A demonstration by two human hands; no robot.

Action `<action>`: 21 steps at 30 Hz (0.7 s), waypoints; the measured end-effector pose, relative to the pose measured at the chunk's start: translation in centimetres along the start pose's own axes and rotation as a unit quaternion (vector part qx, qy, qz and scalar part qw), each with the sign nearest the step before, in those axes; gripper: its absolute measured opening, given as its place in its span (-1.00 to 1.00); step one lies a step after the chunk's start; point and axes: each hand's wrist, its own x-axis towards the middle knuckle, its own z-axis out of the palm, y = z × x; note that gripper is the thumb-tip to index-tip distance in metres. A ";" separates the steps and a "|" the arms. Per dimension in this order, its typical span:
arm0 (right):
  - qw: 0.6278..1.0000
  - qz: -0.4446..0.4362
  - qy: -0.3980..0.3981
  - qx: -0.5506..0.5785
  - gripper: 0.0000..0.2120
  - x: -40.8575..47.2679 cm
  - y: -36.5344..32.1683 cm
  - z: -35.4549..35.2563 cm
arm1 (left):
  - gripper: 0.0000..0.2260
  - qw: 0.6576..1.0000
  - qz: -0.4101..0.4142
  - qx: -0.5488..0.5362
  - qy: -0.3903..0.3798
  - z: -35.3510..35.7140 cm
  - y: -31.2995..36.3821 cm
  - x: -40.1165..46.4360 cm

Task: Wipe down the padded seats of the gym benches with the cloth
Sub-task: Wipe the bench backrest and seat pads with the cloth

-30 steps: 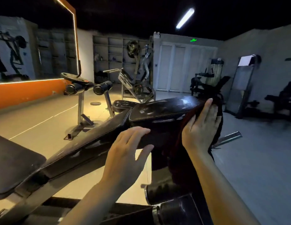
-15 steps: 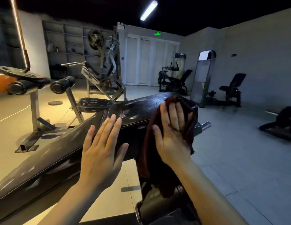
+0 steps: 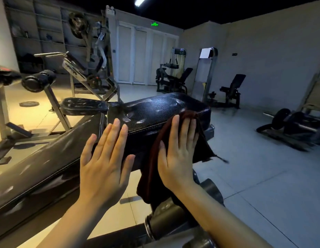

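Note:
A black padded seat (image 3: 161,111) sits at the raised end of a gym bench, and its long back pad (image 3: 39,169) slopes down to the left. A dark red cloth (image 3: 150,169) hangs over the seat's near side and right corner. My right hand (image 3: 179,154) lies flat on the cloth with straight fingers, pressing it against the seat's side. My left hand (image 3: 103,161) is spread open with straight fingers at the gap between seat and back pad; whether it touches the padding is unclear.
Foam roller pads (image 3: 173,221) of the bench sit just below my right arm. Another bench seat (image 3: 82,106) and roller stand (image 3: 37,81) are behind on the left. Machines (image 3: 171,77) line the far wall, and a loaded barbell (image 3: 288,120) lies on the floor to the right.
My right hand has slid the cloth from the seat's far right end toward the near side. My left hand has straightened and moved up toward the seat. The view has turned right.

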 end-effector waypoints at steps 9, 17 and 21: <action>0.974 0.178 0.131 0.055 -0.36 8.3 1.8 -1.9 | -0.49 1.000 0.016 0.006 0.008 0.0 -0.3 0.1; 0.995 0.027 0.101 0.002 -0.45 4.4 -2.3 1.3 | -0.53 0.999 0.004 -0.005 0.051 0.8 0.1 0.1; 0.997 -0.004 0.080 0.024 -0.45 4.9 -1.7 1.0 | -0.53 0.999 0.016 -0.016 0.046 0.7 -0.1 0.0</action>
